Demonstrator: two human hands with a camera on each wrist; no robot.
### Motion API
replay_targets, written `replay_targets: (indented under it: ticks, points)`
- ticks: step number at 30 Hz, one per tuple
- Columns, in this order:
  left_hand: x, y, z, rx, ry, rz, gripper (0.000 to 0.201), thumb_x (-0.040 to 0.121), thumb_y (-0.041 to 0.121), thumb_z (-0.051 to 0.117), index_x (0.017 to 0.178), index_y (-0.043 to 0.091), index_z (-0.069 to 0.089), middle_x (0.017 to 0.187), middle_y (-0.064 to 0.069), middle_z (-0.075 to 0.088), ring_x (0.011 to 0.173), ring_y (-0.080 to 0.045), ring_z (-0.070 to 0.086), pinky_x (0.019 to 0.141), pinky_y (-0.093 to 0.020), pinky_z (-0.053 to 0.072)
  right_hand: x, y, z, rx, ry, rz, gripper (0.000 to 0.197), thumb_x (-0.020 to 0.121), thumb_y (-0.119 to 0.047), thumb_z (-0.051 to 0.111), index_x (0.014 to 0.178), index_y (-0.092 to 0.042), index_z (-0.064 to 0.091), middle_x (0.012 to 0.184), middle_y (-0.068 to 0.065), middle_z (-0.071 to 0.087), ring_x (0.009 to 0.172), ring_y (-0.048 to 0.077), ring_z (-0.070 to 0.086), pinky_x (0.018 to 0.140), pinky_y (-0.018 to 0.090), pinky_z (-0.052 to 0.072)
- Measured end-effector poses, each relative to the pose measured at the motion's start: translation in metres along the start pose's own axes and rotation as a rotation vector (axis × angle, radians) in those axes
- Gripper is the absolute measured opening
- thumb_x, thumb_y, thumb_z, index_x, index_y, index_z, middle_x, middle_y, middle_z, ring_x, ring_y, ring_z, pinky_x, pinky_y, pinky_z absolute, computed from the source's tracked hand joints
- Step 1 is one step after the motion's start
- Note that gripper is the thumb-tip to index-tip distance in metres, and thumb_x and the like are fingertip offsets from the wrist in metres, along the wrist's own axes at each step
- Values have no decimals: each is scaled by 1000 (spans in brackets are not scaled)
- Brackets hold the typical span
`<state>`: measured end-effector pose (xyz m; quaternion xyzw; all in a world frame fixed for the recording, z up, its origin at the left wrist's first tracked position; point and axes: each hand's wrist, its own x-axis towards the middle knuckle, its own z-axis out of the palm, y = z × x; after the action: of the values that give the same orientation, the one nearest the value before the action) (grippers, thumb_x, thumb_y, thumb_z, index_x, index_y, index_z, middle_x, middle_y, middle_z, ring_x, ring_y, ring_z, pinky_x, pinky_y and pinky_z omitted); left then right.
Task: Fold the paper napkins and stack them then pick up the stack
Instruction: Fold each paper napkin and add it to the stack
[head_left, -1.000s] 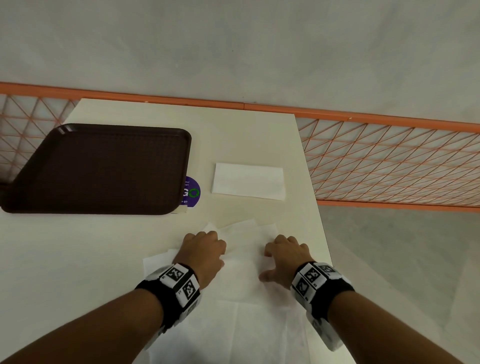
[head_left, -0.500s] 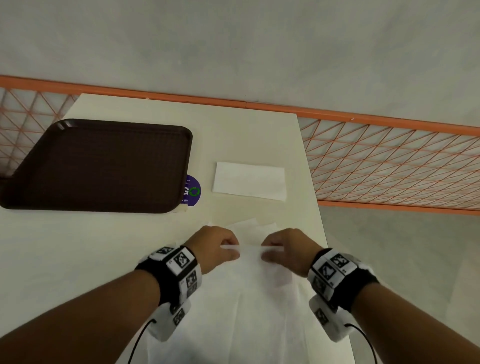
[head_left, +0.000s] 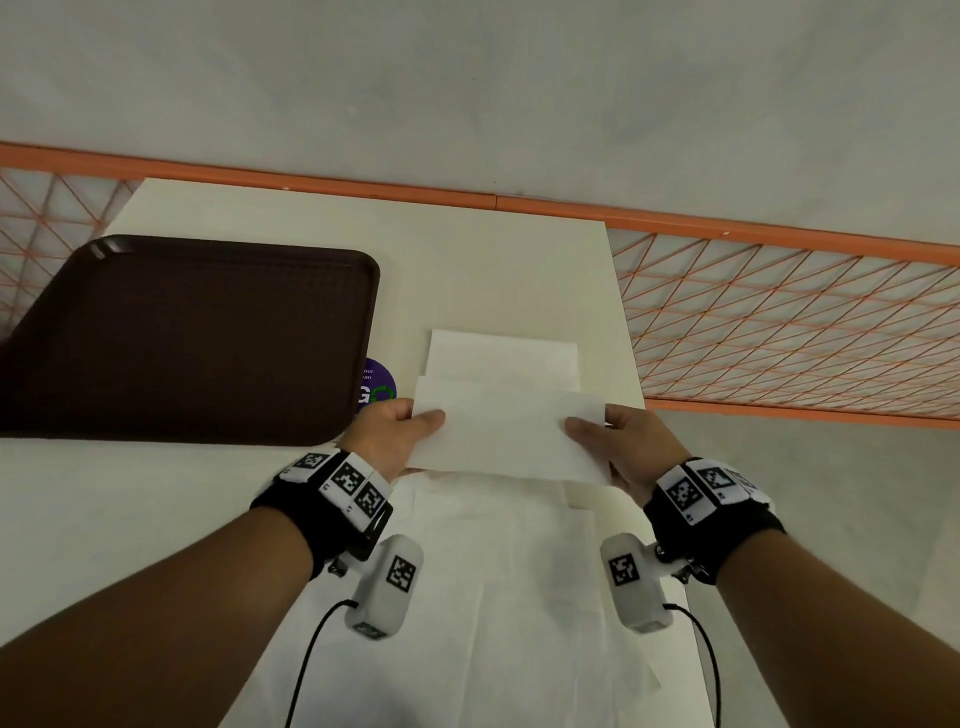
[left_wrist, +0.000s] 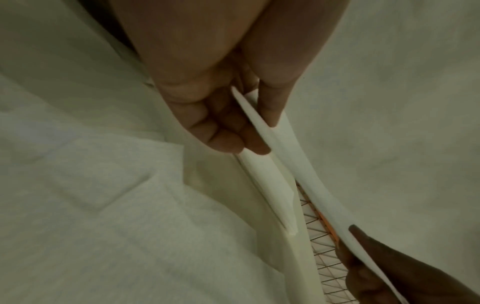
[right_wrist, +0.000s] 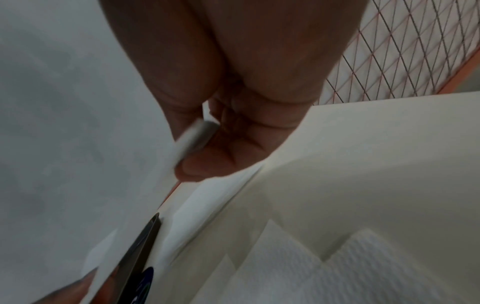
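Both hands hold a folded white napkin (head_left: 506, 434) in the air above the table. My left hand (head_left: 400, 431) pinches its left end, thumb on top; my right hand (head_left: 618, 444) pinches its right end. The left wrist view shows this folded napkin (left_wrist: 293, 164) edge-on between thumb and fingers; in the right wrist view the same napkin (right_wrist: 187, 142) is blurred. Just beyond it, another folded napkin (head_left: 501, 358) lies flat on the table. Unfolded white napkins (head_left: 483, 597) lie spread under my wrists, also seen as unfolded napkins (right_wrist: 324, 273) from the right wrist.
A dark brown tray (head_left: 187, 338) sits at the left on the cream table (head_left: 467, 260), partly over a purple round sticker (head_left: 376, 389). An orange mesh railing (head_left: 779, 327) runs behind and right of the table. The table's right edge is close to my right hand.
The hands folded a napkin that lay flat a second ago, then lifted it and carried it forward toward the folded napkin on the table.
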<state>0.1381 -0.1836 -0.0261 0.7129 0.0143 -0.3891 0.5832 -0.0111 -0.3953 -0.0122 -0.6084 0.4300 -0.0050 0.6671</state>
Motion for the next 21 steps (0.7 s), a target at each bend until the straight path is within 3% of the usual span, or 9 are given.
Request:
replay_targets:
  ticks: [3, 6, 10, 13, 15, 17, 21]
  points:
    - [23, 10, 0, 161, 75, 78, 8, 88, 22, 67, 83, 18, 71, 91, -8, 74, 89, -28, 70, 88, -45, 55, 15, -5, 0, 24, 15, 23, 6, 87, -8, 67, 88, -3, 64, 87, 14, 69, 72, 24, 66, 64, 35, 60]
    - [43, 25, 4, 355, 137, 166, 22, 91, 25, 61, 87, 6, 70, 84, -10, 70, 75, -24, 64, 74, -32, 51, 37, -17, -1, -44, 80, -11, 13, 88, -7, 66, 76, -7, 62, 77, 11, 67, 63, 20, 65, 58, 32, 58]
    - [68, 40, 13, 592, 211, 275, 26, 91, 25, 62, 80, 2, 66, 70, -10, 60, 65, -23, 53, 63, -32, 43, 68, -30, -1, -223, 179, -79, 16, 85, -13, 71, 70, -10, 64, 82, 20, 69, 73, 35, 68, 76, 52, 58]
    - [84, 45, 18, 751, 274, 279, 33, 90, 27, 61, 69, 2, 56, 64, -9, 53, 65, -26, 50, 61, -36, 42, 85, -35, 0, -351, 241, -108, 16, 83, -20, 73, 70, -14, 65, 83, 19, 72, 77, 39, 70, 76, 52, 58]
    - [91, 48, 21, 820, 290, 265, 31, 89, 29, 61, 70, 5, 57, 68, -10, 58, 70, -29, 55, 64, -36, 45, 94, -37, 0, -403, 263, -111, 16, 82, -23, 73, 70, -17, 65, 78, 12, 72, 73, 35, 71, 74, 48, 59]
    - [97, 48, 24, 859, 292, 245, 26, 90, 31, 60, 82, 6, 65, 80, -11, 66, 78, -29, 60, 69, -36, 49, 101, -37, -1, -439, 284, -103, 17, 83, -26, 73, 70, -19, 64, 74, 6, 70, 71, 32, 71, 74, 45, 60]
    - [102, 47, 27, 927, 310, 212, 21, 91, 32, 58, 81, 14, 61, 89, -10, 69, 77, -24, 55, 71, -35, 47, 111, -35, -2, -536, 315, -84, 20, 82, -32, 73, 88, -13, 69, 75, 4, 68, 73, 28, 68, 74, 35, 58]
